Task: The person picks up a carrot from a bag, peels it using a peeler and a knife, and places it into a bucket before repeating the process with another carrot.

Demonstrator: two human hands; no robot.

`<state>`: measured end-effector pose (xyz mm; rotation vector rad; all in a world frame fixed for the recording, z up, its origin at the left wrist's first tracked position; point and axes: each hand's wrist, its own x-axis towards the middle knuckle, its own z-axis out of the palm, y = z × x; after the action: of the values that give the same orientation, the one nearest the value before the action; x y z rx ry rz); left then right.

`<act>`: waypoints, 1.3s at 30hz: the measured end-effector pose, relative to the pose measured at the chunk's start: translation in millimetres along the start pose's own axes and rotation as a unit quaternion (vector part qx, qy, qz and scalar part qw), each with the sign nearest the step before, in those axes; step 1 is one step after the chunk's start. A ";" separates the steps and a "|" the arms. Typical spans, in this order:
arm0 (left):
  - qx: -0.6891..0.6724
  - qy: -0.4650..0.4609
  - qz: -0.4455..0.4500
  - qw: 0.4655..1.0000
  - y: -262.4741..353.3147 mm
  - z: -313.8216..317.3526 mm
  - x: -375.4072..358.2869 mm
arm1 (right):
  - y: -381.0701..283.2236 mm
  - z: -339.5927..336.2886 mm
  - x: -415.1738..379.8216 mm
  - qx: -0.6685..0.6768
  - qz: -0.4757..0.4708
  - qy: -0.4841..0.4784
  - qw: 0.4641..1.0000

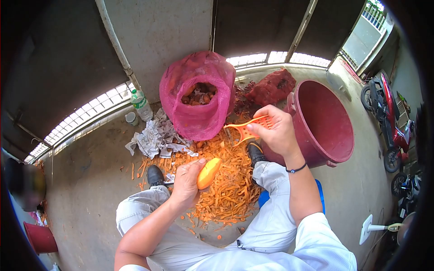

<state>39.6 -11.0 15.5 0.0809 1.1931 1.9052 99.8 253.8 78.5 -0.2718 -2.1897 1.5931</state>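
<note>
My left hand (186, 182) grips a peeled orange carrot (208, 173), its tip pointing up and to the right. Raised above and to the right of it, my right hand (276, 131) holds an orange plastic peeler (246, 128) whose blade end points left toward the carrot; the two are apart. Below both hands a heap of orange carrot peelings (228, 183) covers the concrete floor between my black shoes (155, 175). A pink mesh sack (199, 95) stands open just beyond the heap, with unpeeled carrots showing inside.
A large dark red plastic tub (326, 123) stands at the right, next to my right hand. Crumpled newspaper (155, 137), a plastic bottle (141, 105) and a small cup (131, 118) lie left of the sack. Motorbikes (389, 117) are parked far right. A blue seat (264, 198) is under me.
</note>
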 end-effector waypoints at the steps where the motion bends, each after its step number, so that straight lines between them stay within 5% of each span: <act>1: 0.004 0.003 0.001 1.000 0.4 -0.1 -0.1 | 0.4 -2.8 2.0 0.054 0.012 0.010 0.998; 7: 0.059 0.032 -0.006 0.998 -3.1 -0.4 5.5 | -6.9 22.7 -16.0 -0.052 -0.025 -0.128 0.990; 9: 0.052 0.018 -0.006 0.998 -1.2 -1.3 3.1 | -8.5 15.5 -10.6 -0.031 -0.035 -0.063 0.997; 10: 0.044 0.005 -0.004 0.999 0.0 -1.5 1.8 | -9.6 6.5 -5.1 -0.128 -0.056 -0.011 0.990; 16: -0.037 0.017 -0.068 0.997 3.5 -6.8 6.4 | -5.5 8.6 -11.2 0.048 0.000 -0.083 0.995; 19: -0.073 0.033 -0.101 0.992 3.7 -0.4 4.3 | -7.9 17.2 -14.6 -0.013 -0.005 -0.138 0.990; 23: -0.097 0.004 -0.140 0.985 10.3 -1.8 0.1 | 8.1 10.1 -3.8 -0.160 -0.086 -0.007 0.983; 25: -0.100 -0.013 -0.130 0.986 8.4 -5.4 1.4 | 4.4 -0.2 1.8 -0.107 -0.038 0.044 0.993; 33: -0.156 -0.027 -0.136 0.978 3.1 -7.6 3.3 | 8.1 6.5 -0.8 0.171 0.025 -0.047 0.984; 39: -0.122 -0.038 -0.078 0.989 -6.6 -16.1 9.6 | 2.5 6.9 -7.2 0.053 0.013 -0.089 0.995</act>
<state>30.3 -14.6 -1.6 -0.0693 0.8812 1.8769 103.1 245.8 72.9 -0.1318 -2.2303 1.8027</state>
